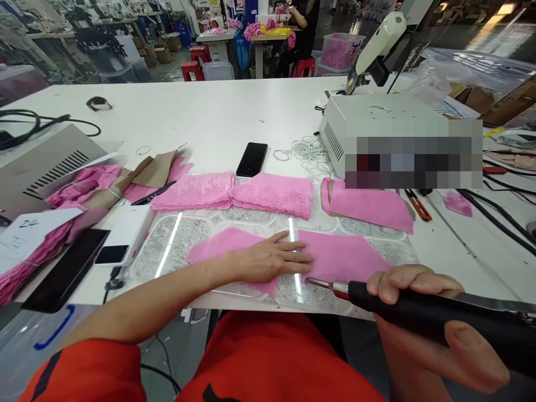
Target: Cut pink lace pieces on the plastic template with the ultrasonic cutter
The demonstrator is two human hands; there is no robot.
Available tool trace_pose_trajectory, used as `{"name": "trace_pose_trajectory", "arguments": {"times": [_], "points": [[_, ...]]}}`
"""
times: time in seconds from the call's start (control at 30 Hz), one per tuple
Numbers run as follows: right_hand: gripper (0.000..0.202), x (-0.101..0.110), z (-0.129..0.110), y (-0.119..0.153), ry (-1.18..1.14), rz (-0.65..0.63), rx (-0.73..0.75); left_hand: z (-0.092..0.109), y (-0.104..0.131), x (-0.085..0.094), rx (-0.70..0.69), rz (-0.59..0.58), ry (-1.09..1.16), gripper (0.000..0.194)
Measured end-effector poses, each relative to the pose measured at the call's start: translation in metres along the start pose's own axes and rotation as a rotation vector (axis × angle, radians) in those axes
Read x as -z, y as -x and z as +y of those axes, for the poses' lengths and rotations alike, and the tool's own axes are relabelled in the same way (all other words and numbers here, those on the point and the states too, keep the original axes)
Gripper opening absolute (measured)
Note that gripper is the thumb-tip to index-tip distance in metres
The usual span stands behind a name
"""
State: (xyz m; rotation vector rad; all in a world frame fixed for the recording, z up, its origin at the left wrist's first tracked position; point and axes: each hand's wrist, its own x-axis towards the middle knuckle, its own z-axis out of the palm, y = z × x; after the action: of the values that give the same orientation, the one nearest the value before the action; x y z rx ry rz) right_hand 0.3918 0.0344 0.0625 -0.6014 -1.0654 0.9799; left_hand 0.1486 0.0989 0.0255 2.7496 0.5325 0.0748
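My left hand (270,259) lies flat, fingers spread, over a pink fabric piece (221,243), its fingertips reaching the edge of another pink piece (341,257) to the right. My right hand (422,312) is closed around a black handheld tool (402,307) with a thin metal tip. That tip is at the lower left edge of the right-hand piece; contact cannot be made out. Both pieces rest on a clear patterned mat (167,245). Behind them lie two pink lace stacks (196,191) (274,194) and a pink fabric stack (368,207).
A black phone (252,159) and white elastic loops (312,156) lie behind the lace. Grey boxes (50,167) (377,123) flank the table. At left are a white device (125,234) and bundled pink fabric (33,254). A person (304,28) sits in the background.
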Motion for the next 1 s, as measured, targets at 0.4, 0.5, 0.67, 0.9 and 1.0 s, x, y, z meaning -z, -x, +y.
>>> {"name": "trace_pose_trajectory", "arguments": {"times": [0.4, 0.5, 0.67, 0.9, 1.0], "points": [[0.023, -0.007, 0.004, 0.0, 0.046, 0.023, -0.025, 0.0, 0.001, -0.002, -0.017, 0.037, -0.039, 0.046], [0.021, -0.007, 0.003, 0.0, 0.044, -0.008, -0.03, 0.001, 0.0, -0.001, -0.013, 0.019, -0.039, 0.046], [0.019, -0.006, 0.004, 0.002, 0.063, 0.0, -0.042, 0.004, -0.001, 0.011, 0.025, -0.015, -0.009, 0.05], [0.024, -0.006, 0.005, 0.008, 0.049, 0.082, -0.072, 0.01, 0.044, 0.029, 0.088, 0.106, 0.064, 0.05], [0.026, -0.014, 0.006, 0.008, 0.019, 0.023, -0.107, 0.012, 0.068, 0.023, 0.08, 0.072, 0.081, 0.04]]}}
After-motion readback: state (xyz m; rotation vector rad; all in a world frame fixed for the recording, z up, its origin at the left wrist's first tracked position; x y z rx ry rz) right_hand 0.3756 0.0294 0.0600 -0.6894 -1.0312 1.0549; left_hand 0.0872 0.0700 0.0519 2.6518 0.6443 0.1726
